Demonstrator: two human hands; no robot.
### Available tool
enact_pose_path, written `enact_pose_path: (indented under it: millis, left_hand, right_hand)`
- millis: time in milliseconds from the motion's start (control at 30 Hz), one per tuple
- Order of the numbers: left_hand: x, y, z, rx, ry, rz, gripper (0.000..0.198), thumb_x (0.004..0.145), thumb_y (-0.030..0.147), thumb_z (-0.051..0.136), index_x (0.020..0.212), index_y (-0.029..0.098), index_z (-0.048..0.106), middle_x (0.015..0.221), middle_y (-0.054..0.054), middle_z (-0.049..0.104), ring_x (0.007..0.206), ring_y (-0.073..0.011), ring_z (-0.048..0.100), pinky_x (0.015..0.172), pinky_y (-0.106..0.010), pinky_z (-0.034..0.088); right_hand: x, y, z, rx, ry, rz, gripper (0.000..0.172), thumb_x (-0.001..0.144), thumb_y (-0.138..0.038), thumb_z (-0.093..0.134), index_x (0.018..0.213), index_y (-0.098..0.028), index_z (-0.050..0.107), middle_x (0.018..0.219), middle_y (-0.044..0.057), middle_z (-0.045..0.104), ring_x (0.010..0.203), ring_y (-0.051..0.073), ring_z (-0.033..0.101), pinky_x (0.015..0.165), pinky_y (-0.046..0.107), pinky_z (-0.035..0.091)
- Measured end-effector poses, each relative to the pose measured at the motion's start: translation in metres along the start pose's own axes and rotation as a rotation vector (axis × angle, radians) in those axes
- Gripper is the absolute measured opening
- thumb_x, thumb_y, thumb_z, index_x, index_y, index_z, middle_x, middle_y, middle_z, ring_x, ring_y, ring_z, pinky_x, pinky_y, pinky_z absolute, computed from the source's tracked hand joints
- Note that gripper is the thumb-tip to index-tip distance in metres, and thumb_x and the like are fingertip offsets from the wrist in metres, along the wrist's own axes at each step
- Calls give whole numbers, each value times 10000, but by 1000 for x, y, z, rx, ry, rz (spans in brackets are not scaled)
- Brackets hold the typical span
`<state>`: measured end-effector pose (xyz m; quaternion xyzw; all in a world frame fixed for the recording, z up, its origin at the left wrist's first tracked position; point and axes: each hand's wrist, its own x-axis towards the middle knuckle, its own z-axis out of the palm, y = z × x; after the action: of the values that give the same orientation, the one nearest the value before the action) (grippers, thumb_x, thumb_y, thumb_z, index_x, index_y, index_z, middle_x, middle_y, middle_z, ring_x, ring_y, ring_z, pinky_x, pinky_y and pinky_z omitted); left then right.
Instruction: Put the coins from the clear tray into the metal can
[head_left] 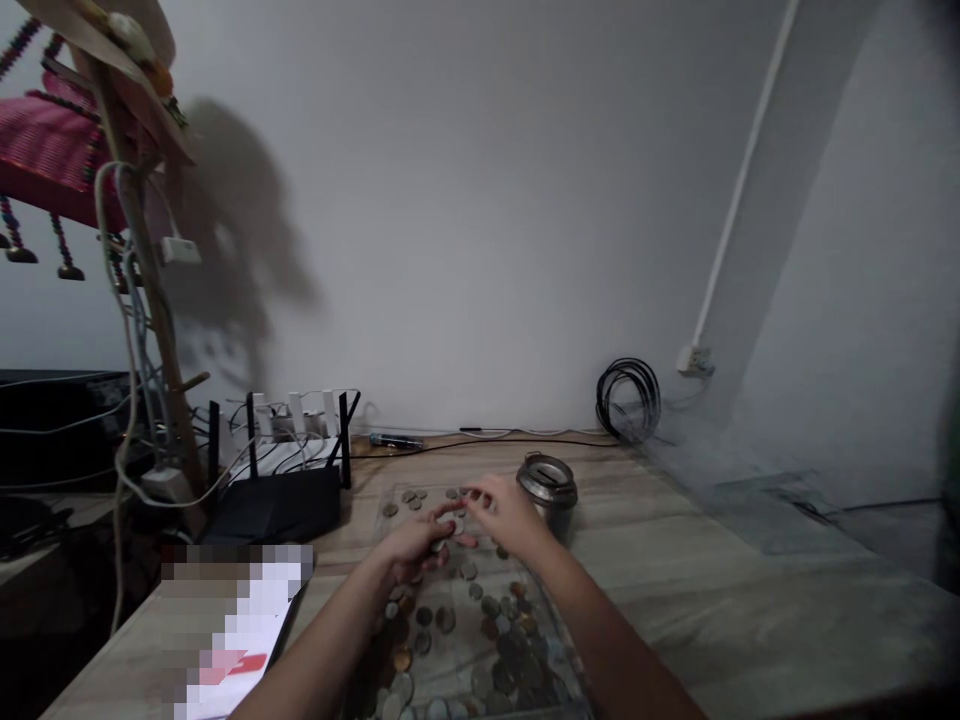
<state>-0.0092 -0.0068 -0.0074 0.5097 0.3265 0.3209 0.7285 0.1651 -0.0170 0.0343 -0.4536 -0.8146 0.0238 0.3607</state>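
Loose silver and copper coins lay scattered on a clear flat tray. Left hand pressed curled fingers on coins; right hand seemingly pinched one, grip unclear. Behind stood a round metal tin.

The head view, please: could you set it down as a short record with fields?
surface: wooden table
left hand: over loose coins, fingers resting on them
right hand: just beyond the left, fingertips on the coins
tray: clear tray under the coins
beside right hand: metal tin, slotted lid
left of tray: black router
at wall: coiled cable
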Motion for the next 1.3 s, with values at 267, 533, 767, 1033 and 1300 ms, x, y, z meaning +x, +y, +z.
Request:
enact_pose_path:
  millis: [267, 533, 767, 1033, 1300]
  left_hand:
    - [1, 2, 6, -51, 46, -15, 292, 744, 250, 493, 1020, 153, 496, 679, -16, 597, 331, -22, 404, 292, -133, 149]
    - [5, 2, -2, -227, 155, -181, 370, 649, 8, 443, 1010, 90, 433, 815, -105, 632, 588, -102, 607, 491, -157, 460]
    - [7, -2, -3, -211, 181, -172, 404, 708, -8, 443, 1104, 69, 424, 822, -109, 631, 848, -185, 629, 609, -190, 491]
    - [2, -1, -3, -196, 131, -116, 295, 806, 196, 457, 1086, 112, 498, 843, -115, 663, 733, -152, 646, 505, -159, 460]
    - [5, -1, -2, -266, 88, -212, 348, 824, 375, 424, 999, 95, 534, 700, -104, 645, 589, -163, 641, 480, -189, 474]
  right_hand:
    - [1, -1, 19, 38, -83, 69, 156, 727, -238, 516, 758, -193, 662, 723, 20, 640, 674, 134, 532, 606, 228, 368]
    - [1, 48, -57, -335, 412, 309, 217, 741, -302, 490, 698, -190, 671, 772, 55, 624, 789, 190, 497, 692, 287, 358]
    - [-1, 62, -59, -341, 437, 329, 232, 724, -309, 497, 789, -190, 685, 804, 68, 596, 784, 193, 500, 705, 298, 366]
    - [0, 1, 1, -34, 102, 37, 215, 771, -294, 469, 833, -199, 652, 784, 33, 617, 722, 133, 529, 652, 229, 369]
    - [-5, -3, 48, 69, -240, 133, 134, 674, -252, 569, 746, -187, 661, 686, 5, 626, 618, 112, 523, 549, 201, 340]
